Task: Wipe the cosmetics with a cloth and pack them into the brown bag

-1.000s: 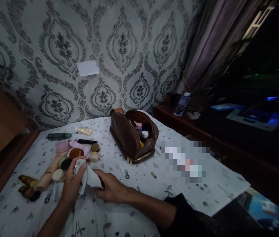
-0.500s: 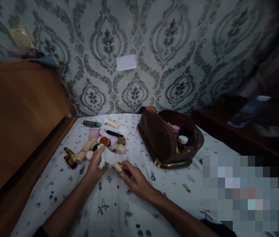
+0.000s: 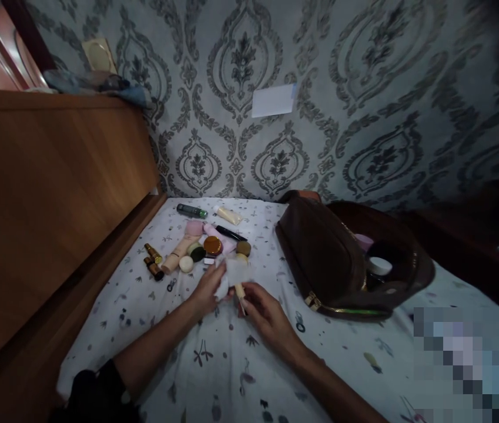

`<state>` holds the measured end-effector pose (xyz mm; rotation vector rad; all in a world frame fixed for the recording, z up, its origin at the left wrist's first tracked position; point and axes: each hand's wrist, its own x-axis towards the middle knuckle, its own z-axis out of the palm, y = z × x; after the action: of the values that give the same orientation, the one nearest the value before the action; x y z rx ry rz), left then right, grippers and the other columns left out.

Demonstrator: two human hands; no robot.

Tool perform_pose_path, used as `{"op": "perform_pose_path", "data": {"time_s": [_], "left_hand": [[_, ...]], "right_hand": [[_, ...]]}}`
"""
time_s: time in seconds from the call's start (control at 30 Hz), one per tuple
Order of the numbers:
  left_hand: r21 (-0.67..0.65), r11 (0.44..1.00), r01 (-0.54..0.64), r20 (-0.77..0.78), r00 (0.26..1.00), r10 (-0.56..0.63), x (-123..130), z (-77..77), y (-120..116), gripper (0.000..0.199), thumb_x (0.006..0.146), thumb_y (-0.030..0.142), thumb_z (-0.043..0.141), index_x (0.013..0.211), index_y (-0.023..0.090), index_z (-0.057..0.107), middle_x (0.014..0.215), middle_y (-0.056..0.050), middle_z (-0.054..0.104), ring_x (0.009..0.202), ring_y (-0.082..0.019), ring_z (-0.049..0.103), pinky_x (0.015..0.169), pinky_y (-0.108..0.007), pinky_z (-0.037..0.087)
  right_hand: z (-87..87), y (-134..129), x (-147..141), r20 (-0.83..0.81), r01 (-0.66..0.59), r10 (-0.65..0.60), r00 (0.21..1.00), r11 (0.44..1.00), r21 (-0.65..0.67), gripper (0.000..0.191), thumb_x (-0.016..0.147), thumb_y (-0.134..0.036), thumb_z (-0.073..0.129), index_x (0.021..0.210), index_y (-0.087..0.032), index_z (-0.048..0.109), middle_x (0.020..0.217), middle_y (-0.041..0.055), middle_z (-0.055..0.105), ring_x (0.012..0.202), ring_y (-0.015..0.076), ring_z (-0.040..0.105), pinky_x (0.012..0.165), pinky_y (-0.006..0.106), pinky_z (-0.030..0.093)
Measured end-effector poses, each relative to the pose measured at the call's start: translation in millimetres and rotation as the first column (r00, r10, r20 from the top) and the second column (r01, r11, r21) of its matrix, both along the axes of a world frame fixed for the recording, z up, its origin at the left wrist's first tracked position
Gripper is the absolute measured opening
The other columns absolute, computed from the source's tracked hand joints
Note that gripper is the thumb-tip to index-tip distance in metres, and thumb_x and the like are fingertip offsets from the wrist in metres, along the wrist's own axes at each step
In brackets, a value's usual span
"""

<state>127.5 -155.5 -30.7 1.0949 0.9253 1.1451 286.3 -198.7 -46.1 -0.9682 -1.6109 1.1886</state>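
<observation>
My left hand (image 3: pixel 207 291) is closed on a crumpled white wipe (image 3: pixel 231 273), which partly covers its fingers. Between the fingers of my right hand (image 3: pixel 264 314) is a small cream-coloured tube (image 3: pixel 240 291), tilted, its upper end touching or very near the wipe. Just beyond both hands lies a group of cosmetics: an amber-lidded jar (image 3: pixel 213 245), a dark green jar (image 3: pixel 196 251), a round white jar (image 3: pixel 186 264), a long beige tube (image 3: pixel 177 255) and a black pen-like tube (image 3: pixel 231 233).
An open brown leather bag (image 3: pixel 324 252) with jars inside stands to the right on the patterned sheet (image 3: pixel 227 364). Two gold-and-dark bottles lie left, one a small bottle (image 3: pixel 154 268). A wooden cabinet (image 3: pixel 55 176) borders the left side; a patterned wall (image 3: pixel 249 147) rises behind.
The camera view has turned left, so the scene sits further right. My hands have come closer together, bringing the cream tube up against or near the wipe.
</observation>
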Motion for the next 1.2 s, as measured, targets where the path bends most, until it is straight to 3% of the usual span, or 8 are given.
{"op": "perform_pose_path", "data": {"time_s": [0.13,0.3,0.4,0.5,0.63,0.73,0.93,1.2], "left_hand": [[0.088,0.991,0.097,-0.157,0.984,-0.083,5,3.8,-8,0.045,0.084,0.063,0.057,0.093,0.019,0.058,0.078,0.000,0.059,0.075,-0.018,0.056,0.071,-0.031,0.049],[0.236,0.941,0.244,-0.399,0.907,-0.135,4,10.5,-13,0.034,0.089,0.051,0.057,0.091,0.017,0.056,0.093,-0.004,0.058,0.096,-0.022,0.054,0.095,-0.036,0.042],[0.315,0.882,0.350,-0.545,0.828,-0.134,2,11.0,-13,0.027,0.096,0.043,0.045,0.104,0.017,0.052,0.101,-0.006,0.058,0.098,-0.021,0.055,0.093,-0.036,0.044],[0.332,0.848,0.413,-0.579,0.799,-0.162,0,12.7,-13,0.033,0.094,0.039,0.050,0.118,0.017,0.049,0.110,-0.008,0.060,0.104,-0.023,0.056,0.096,-0.037,0.045],[0.321,0.829,0.459,-0.591,0.781,-0.203,-3,17.1,-12,0.051,0.087,0.040,0.062,0.129,0.016,0.046,0.122,-0.012,0.060,0.112,-0.027,0.057,0.099,-0.039,0.044],[0.312,0.825,0.471,-0.551,0.797,-0.246,-4,19.3,-11,0.056,0.084,0.040,0.067,0.130,0.015,0.048,0.121,-0.011,0.062,0.109,-0.026,0.058,0.095,-0.037,0.046],[0.327,0.841,0.430,-0.530,0.820,-0.214,-4,16.2,-11,0.044,0.084,0.044,0.066,0.117,0.016,0.057,0.106,-0.007,0.065,0.098,-0.024,0.060,0.088,-0.032,0.046],[0.275,0.904,0.326,-0.409,0.891,-0.197,-5,2.6,-7,0.030,0.083,0.043,0.067,0.088,0.014,0.061,0.083,-0.002,0.062,0.079,-0.018,0.056,0.070,-0.026,0.044]], "right_hand": [[-1.8,3,3,-0.078,0.047,-0.054,0.995,0.995,-0.088,0.041,0.081,-0.048,0.067,0.110,-0.019,0.064,0.094,0.0076,0.068,0.079,0.0214,0.063,0.068,0.032,0.055],[2.2,6,7,-0.222,0.065,-0.077,0.972,0.996,-0.063,0.058,0.071,-0.057,0.071,0.117,-0.021,0.067,0.104,0.0097,0.072,0.093,0.0268,0.066,0.085,0.037,0.054],[3.5,8,8,-0.200,0.089,-0.134,0.971,0.971,-0.221,0.059,0.076,-0.063,0.064,0.117,-0.022,0.069,0.093,0.0083,0.074,0.085,0.0259,0.067,0.076,0.036,0.055],[1.0,10,9,-0.205,0.115,-0.187,0.961,0.941,-0.319,0.061,0.074,-0.066,0.065,0.115,-0.022,0.071,0.093,0.0079,0.074,0.087,0.0257,0.068,0.077,0.035,0.055],[-1.7,11,9,-0.184,0.182,-0.246,0.952,0.934,-0.307,0.056,0.070,-0.066,0.068,0.107,-0.023,0.073,0.095,0.0072,0.073,0.093,0.0253,0.066,0.082,0.033,0.053],[1.5,11,9,-0.159,0.198,-0.247,0.956,0.942,-0.272,0.051,0.073,-0.062,0.067,0.106,-0.024,0.072,0.091,0.0050,0.072,0.083,0.0220,0.065,0.075,0.029,0.052],[10.2,7,8,-0.150,0.157,-0.215,0.965,0.932,-0.327,0.040,0.077,-0.055,0.066,0.102,-0.023,0.064,0.068,-0.0027,0.061,0.050,0.0116,0.046,0.045,0.021,0.036],[18.1,4,1,-0.261,0.008,-0.157,0.952,0.870,-0.493,0.043,0.069,-0.056,0.074,0.088,-0.023,0.056,0.059,-0.0066,0.052,0.047,0.0099,0.044,0.043,0.021,0.037]]}}
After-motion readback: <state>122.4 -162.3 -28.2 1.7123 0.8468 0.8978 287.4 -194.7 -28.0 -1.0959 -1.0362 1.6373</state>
